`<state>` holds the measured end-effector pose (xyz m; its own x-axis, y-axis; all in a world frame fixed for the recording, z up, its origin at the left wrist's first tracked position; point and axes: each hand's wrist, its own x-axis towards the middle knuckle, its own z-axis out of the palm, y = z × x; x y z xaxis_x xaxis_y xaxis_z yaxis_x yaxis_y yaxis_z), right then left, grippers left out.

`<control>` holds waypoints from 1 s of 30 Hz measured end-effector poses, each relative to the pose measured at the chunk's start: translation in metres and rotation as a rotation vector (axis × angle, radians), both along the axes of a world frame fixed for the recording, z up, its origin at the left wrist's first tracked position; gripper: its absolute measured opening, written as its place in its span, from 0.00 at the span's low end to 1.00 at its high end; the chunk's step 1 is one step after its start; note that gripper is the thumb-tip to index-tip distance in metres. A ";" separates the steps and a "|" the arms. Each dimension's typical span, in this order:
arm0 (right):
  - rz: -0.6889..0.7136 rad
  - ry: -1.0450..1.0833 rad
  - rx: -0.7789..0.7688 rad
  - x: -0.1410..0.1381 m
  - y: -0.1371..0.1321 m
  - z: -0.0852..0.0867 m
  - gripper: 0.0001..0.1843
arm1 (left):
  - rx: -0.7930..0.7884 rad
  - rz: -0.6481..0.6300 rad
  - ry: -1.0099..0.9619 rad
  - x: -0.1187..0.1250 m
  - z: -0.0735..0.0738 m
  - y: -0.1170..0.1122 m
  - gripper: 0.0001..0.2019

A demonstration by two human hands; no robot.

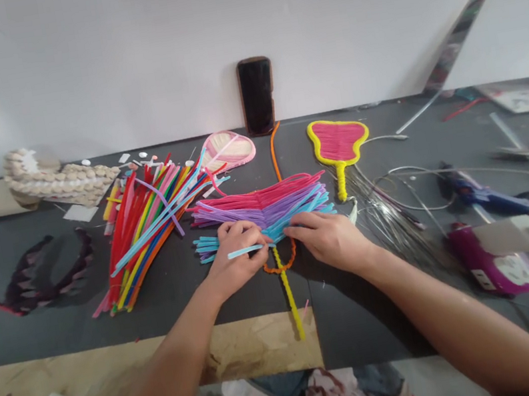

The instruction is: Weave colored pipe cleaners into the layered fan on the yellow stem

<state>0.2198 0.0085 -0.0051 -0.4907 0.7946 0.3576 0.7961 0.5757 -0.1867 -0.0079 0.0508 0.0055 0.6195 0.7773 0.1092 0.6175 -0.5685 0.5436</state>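
While two hands (238,248) (328,239) curl | left grips one pipe-cleaner (243,251) | right's hold unclear | one phone (257,96)

Both bare forearms reach forward and converge, the left forearm (172,372) slanting in from the lower left, the right forearm (442,307) from the lower right. The left hand (236,269) is palm down, its fingers bent and knuckles raised, fingertips turned inward. The right hand (336,240) faces it, palm down, fingers bunched and pointing left. The hands are near each other but apart; how firmly either grips is hidden.
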 end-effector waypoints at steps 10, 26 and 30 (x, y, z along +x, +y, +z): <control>0.079 0.044 -0.048 -0.021 -0.009 -0.007 0.21 | 0.046 0.039 0.055 0.002 -0.004 -0.002 0.06; 0.128 -0.071 0.027 -0.017 -0.007 -0.006 0.16 | 0.190 0.251 0.041 -0.005 0.008 -0.003 0.02; 0.119 -0.102 0.011 -0.018 -0.007 -0.005 0.16 | 0.365 0.438 -0.073 -0.015 0.019 -0.003 0.27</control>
<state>0.2018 0.0019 -0.0103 -0.6154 0.7250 0.3092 0.7367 0.6685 -0.1013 -0.0225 0.0481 0.0244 0.2285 0.8639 0.4488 0.8059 -0.4265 0.4107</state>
